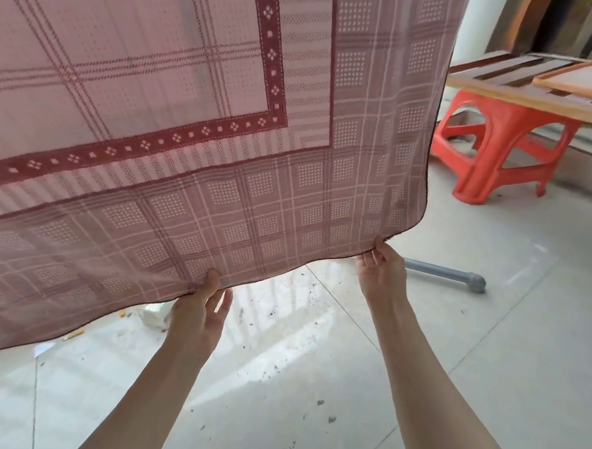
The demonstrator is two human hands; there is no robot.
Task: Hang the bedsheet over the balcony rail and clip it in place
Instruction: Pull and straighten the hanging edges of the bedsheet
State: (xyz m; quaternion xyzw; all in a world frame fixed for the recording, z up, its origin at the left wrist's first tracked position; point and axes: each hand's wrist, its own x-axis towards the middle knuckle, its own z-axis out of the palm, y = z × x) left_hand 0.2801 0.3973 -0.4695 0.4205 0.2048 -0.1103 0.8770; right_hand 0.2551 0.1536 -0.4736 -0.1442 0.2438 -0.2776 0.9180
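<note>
A thin pink bedsheet (197, 123) with a dark red patterned border and a plaid edge hangs in front of me and fills the upper left of the view. Light shines through it. Its upper part runs out of the frame, so the rail is hidden. My left hand (202, 308) pinches the sheet's lower hem, thumb on the near side. My right hand (381, 270) grips the same hem close to the bottom right corner. Both arms reach forward and lift the hem towards me. No clips are in view.
An orange plastic stool (497, 145) stands at the right with wooden boards and frames (535, 89) lying on it. A grey pipe (449, 273) lies on the pale tiled floor (313, 397) past my right hand. Scraps of litter and dirt specks dot the tiles under the sheet.
</note>
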